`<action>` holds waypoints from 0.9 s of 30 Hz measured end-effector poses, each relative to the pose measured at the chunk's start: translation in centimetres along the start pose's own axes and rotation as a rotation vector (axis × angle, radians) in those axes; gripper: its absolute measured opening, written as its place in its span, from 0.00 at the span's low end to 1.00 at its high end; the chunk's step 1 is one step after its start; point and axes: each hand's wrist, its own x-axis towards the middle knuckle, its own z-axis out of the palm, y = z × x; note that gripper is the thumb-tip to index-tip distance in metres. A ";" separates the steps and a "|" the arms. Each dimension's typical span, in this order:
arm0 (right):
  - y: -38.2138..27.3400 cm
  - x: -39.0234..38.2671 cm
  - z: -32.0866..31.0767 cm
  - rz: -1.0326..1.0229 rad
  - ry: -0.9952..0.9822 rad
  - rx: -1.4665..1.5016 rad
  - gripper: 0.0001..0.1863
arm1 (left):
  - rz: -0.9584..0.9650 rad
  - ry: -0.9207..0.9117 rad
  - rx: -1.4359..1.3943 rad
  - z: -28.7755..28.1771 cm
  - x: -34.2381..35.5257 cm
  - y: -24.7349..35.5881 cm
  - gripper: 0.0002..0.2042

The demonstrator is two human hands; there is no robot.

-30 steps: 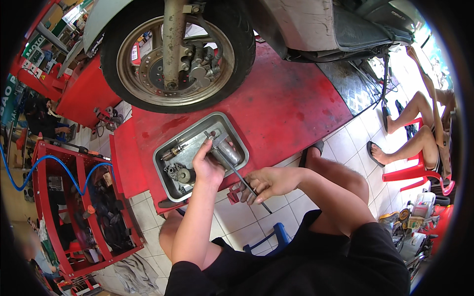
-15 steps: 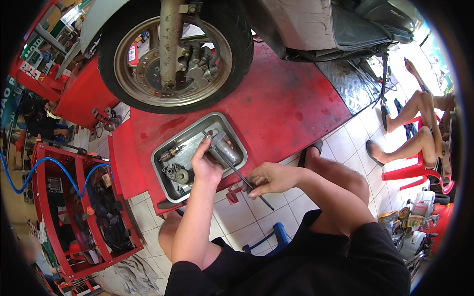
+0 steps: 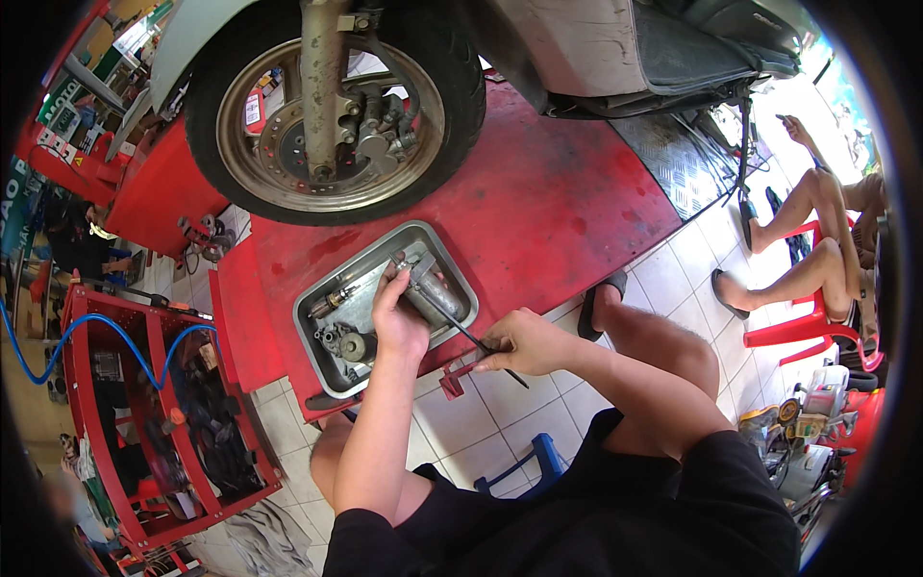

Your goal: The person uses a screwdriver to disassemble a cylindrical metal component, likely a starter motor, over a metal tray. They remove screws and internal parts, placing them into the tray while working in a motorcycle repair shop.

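My left hand (image 3: 397, 322) is closed around a grey metal cylinder (image 3: 436, 296), a motor-like part, over a shallow metal tray (image 3: 361, 310). A long thin dark rod (image 3: 463, 332) slants down and to the right from this part. My right hand (image 3: 524, 343) pinches the rod near its lower end, past the tray's near right edge. The rod's far end lies against or alongside the part; my left fingers hide the exact contact. Inside the tray, a slim metal part (image 3: 334, 300) and a round greasy metal part (image 3: 356, 346) lie to the left of my hand.
The tray stands on a red lift platform (image 3: 548, 192), below a scooter's front wheel (image 3: 336, 125). A red shelf cart (image 3: 159, 413) with a blue hose (image 3: 106, 315) is at left. A blue stool (image 3: 546, 464) stands below me. Another person's legs (image 3: 808, 264) show at right.
My right hand has moved slightly up and right. The rod's lower end has risen, leaving a shorter length below my fingers. My left hand stays nearly in place with the part.
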 end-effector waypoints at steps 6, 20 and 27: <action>1.0 0.4 1.2 -0.025 0.056 0.338 0.12 | 0.036 0.039 -0.010 -0.4 0.5 -0.7 0.22; 1.3 1.2 1.4 0.074 0.142 0.186 0.14 | 0.048 0.143 0.017 -1.2 1.9 -1.0 0.17; 1.0 1.7 2.0 0.190 0.067 0.414 0.11 | 0.019 0.177 0.024 -2.1 2.5 -1.7 0.15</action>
